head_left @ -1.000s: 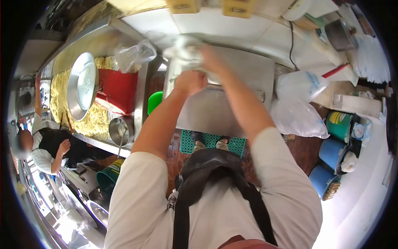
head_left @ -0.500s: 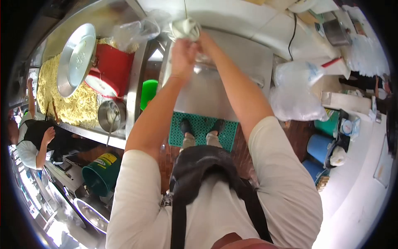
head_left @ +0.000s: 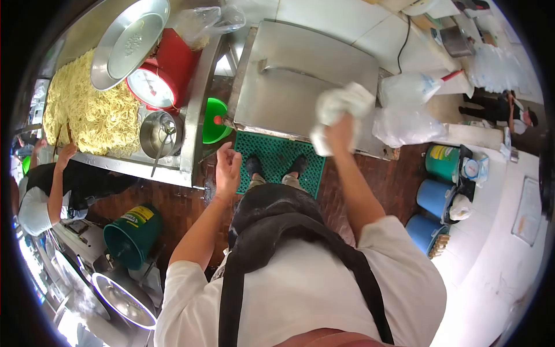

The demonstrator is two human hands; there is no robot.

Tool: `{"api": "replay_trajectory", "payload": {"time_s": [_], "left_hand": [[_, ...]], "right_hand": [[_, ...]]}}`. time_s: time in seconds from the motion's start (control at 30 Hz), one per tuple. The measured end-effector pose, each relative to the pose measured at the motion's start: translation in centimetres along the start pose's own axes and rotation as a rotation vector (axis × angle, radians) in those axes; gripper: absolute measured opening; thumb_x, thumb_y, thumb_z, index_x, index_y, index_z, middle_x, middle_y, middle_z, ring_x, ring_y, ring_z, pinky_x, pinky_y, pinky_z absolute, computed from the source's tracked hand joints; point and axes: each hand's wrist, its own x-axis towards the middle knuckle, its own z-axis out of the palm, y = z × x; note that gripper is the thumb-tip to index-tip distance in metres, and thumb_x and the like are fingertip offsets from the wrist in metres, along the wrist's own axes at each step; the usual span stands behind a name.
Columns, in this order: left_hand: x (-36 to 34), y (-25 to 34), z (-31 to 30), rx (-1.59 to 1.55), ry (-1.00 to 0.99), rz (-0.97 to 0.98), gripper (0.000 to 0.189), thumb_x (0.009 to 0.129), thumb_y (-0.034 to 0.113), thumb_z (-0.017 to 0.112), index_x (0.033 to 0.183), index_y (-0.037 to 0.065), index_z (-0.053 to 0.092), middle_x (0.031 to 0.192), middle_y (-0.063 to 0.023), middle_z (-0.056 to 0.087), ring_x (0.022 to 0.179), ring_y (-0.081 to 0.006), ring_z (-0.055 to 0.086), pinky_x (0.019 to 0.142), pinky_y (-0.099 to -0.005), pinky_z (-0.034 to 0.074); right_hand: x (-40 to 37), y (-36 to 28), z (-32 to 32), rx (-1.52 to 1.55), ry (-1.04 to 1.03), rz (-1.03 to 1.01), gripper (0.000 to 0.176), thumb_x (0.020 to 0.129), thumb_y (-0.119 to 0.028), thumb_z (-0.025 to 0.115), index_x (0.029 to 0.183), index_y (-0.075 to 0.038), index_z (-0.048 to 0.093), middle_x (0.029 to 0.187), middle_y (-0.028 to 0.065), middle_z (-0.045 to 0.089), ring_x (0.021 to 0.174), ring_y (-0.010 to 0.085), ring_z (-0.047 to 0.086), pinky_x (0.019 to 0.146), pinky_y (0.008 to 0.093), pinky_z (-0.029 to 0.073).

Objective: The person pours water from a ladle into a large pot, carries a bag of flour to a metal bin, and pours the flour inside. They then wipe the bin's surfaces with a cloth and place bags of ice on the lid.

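Note:
A bunched white cloth [head_left: 351, 99] is gripped in my right hand [head_left: 340, 134], over the front right part of a stainless steel cabinet top [head_left: 289, 107]. Part of the cloth hangs down beside my wrist, its edges slightly blurred. Along the steel top runs a long metal handle [head_left: 300, 72]. My left hand [head_left: 229, 168] is held in the air left of my body, fingers loosely bent and apart, with nothing in them. Close beyond it are a bright green bucket [head_left: 215, 110] and the corner of the steel counter [head_left: 191, 170].
Left, a counter holds a heap of yellow noodles [head_left: 87, 110], a red scale [head_left: 179, 63] with a metal pan [head_left: 130, 43], and a steel pot [head_left: 151, 133]. A co-worker [head_left: 43, 199] stands there. Plastic bags [head_left: 410, 124] lie right. A green mat [head_left: 272, 162] is underfoot.
My hands were together with the cloth at the far left of the steel top. The right hand has carried the cloth right and nearer; the left has drawn back without it.

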Motion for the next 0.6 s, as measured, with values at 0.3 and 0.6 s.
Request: {"api": "replay_trajectory", "payload": {"time_s": [0.3,0.6], "left_hand": [[-2.6,7.8,0.0,0.026,0.075,0.219,0.058,0.101,0.021,0.056,0.151,0.005,0.031,0.124,-0.0108,0.054,0.098,-0.0148,0.054,0.088,-0.0296,0.047],[-11.8,8.4,2.1,-0.564,0.309,-0.056,0.054,0.09,0.013,0.067,0.139,0.006,0.045,0.125,-0.0087,0.06,0.113,-0.0235,0.061,0.089,-0.0386,0.054]], "right_hand": [[-3.5,-19.0,5.7,0.46,-0.372,-0.514,0.082,0.067,-0.017,0.081,0.139,-0.003,0.044,0.125,0.0255,0.055,0.119,0.0432,0.054,0.099,0.0472,0.048],[-18.1,-13.6,-3.6,0.509,-0.621,-1.143,0.105,0.067,-0.033,0.087,0.15,-0.001,0.033,0.141,0.0271,0.042,0.13,0.045,0.044,0.112,0.0448,0.037]]}}
